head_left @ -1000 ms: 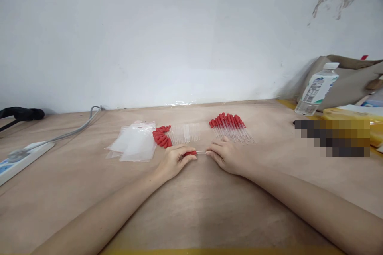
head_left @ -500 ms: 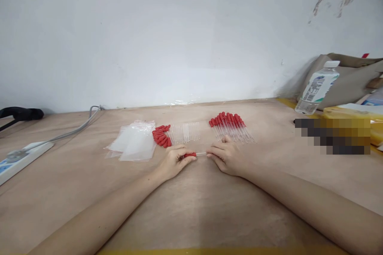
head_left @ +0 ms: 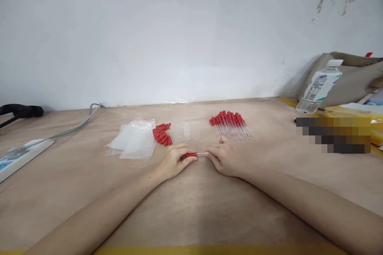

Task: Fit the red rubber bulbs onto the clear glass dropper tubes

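Gripped in the left hand (head_left: 176,162) was a red bulb (head_left: 190,154); the right hand (head_left: 225,159) pinched its clear tube (head_left: 200,154), crosswise between them, before the red-topped droppers (head_left: 229,118). I found the bottle label (head_left: 321,87) too small to read.

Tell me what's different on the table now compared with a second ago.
Very little: the right hand has edged left, toward the red cap in the left hand, so less clear tube shows between them. Nothing was grasped or released. The plastic bags and other tubes stayed put.
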Demonstrator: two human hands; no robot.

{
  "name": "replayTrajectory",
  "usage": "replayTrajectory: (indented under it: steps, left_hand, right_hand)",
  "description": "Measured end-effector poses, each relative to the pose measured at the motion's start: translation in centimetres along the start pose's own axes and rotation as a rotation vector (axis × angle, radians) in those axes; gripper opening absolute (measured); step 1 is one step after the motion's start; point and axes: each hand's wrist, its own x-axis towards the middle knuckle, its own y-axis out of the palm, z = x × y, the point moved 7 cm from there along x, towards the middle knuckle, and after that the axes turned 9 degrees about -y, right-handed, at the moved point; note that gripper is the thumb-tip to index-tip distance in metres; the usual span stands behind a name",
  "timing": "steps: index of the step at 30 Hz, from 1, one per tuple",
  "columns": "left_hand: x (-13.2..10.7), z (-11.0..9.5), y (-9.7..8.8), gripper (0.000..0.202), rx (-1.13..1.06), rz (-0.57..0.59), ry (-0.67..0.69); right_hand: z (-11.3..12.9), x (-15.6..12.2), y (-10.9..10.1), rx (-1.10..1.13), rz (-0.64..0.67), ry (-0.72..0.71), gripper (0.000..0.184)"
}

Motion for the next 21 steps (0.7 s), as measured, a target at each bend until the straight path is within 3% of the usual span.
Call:
replayTrajectory:
  steps: [13, 18, 21]
  left_hand:
    - [0.0, -0.1, -0.1, 0.017, 0.004, -0.048, 0.089]
    - [-0.2, 0.1, -0.1, 0.016, -0.006, -0.063, 0.080]
    - [-0.2, 0.4, -0.2, 0.022, 0.038, -0.065, 0.037]
  right_hand:
    - [-0.3, 0.2, 0.9, 0.074, 0.159, 0.113, 0.035]
    - [0.5, 0.2, -0.4, 0.110, 0.183, 0.083, 0.028]
    - [-0.3, -0.1, -1.6, 0.147, 0.193, 0.118, 0.020]
